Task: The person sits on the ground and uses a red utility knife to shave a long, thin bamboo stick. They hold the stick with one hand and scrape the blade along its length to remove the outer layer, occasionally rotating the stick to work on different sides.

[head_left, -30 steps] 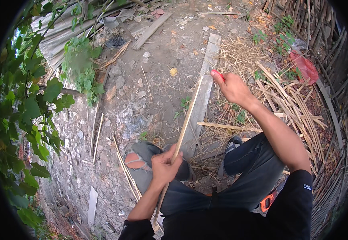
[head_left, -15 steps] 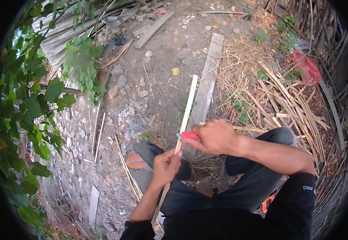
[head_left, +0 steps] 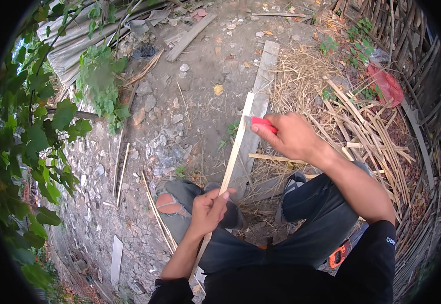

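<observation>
Slanting up and away from the person's lap, a thin pale bamboo strip (head_left: 234,154) runs over the knees toward the dirt ground (head_left: 205,66). The left hand (head_left: 207,210) is wrapped tightly around its lower part, above the torn knee of dark trousers (head_left: 311,223). The right hand (head_left: 291,137) is clenched on a red-handled knife (head_left: 262,123) pressed against the strip's upper end. A grey plank (head_left: 261,86) lies just beyond, dry bamboo offcuts (head_left: 367,131) to the right, green leaves (head_left: 32,147) left.
</observation>
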Tool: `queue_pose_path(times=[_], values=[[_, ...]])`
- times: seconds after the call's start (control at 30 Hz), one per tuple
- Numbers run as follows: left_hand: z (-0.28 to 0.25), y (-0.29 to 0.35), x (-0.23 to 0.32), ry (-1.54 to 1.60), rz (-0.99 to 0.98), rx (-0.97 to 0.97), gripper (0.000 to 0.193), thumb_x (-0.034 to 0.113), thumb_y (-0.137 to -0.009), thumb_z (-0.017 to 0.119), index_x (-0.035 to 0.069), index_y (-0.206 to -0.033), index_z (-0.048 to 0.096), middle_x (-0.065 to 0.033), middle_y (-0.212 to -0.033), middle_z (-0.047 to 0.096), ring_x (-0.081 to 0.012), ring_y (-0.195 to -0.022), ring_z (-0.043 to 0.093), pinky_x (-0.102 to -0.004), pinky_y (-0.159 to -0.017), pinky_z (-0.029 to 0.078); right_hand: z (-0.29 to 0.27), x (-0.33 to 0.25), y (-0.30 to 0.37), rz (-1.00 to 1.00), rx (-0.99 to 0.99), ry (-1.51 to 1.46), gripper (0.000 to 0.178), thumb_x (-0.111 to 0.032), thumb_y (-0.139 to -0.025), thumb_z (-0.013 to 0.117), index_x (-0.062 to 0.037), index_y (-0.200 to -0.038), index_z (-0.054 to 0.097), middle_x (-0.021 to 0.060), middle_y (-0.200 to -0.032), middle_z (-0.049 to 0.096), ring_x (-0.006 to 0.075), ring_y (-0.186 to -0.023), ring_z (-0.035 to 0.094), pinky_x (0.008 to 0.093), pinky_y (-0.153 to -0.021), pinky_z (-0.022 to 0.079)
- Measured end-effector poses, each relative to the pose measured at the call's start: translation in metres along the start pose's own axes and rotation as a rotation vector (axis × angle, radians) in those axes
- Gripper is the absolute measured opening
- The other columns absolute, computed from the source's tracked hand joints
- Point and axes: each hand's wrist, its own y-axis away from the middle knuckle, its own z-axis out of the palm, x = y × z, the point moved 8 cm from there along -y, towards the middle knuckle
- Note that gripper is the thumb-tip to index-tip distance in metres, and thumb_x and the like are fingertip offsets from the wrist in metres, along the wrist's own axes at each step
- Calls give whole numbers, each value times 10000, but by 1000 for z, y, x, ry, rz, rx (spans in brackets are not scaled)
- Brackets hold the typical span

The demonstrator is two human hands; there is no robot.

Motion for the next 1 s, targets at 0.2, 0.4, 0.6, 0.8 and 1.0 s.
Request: queue_pose_path(times=[0.2, 0.4, 0.6, 0.8, 1.0], values=[[-3, -2, 0, 80, -47, -2, 280, 209, -1108, 543, -23, -1148, 694, 72, -564, 424, -11, -454, 362, -218, -423, 273, 73, -56, 46, -280, -172, 144, 619, -611, -1009, 544, -34, -896, 734, 208, -593, 646, 408, -597, 700, 515, -586, 565], [-7, -15, 8, 87, -35, 25, 292, 219, -1112, 535, -27, -1146, 691, 77, -564, 408, -5, -453, 343, -221, -420, 250, 69, -43, 23, -195, -59, 246, 656, -635, -1000, 536, -41, -822, 748, 194, -588, 656, 402, -592, 707, 486, -563, 563], [-1, -5, -2, -21, -40, -26, 290, 195, -1114, 521, -44, -1137, 682, 68, -557, 408, -11, -453, 355, -218, -421, 264, -2, 10, -19, 75, 68, 255, 680, -634, -1016, 515, -31, -811, 752, 225, -671, 682, 411, -711, 725, 505, -652, 576], [0, -10, 3, -81, -20, -28, 288, 181, -1117, 507, -48, -1136, 680, 66, -561, 412, -12, -451, 358, -214, -423, 268, -3, 30, -39, 109, 185, 261, 746, -655, -1029, 470, 19, -869, 746, 273, -732, 689, 452, -790, 720, 536, -759, 568], [-6, 6, -1, -100, 24, -69, 290, 210, -1106, 536, -20, -1141, 708, 73, -568, 448, -10, -483, 399, -221, -448, 294, -107, 158, -43, 473, 447, 10, 797, -679, -1034, 440, 41, -779, 669, 208, -652, 637, 335, -684, 663, 486, -723, 508]])
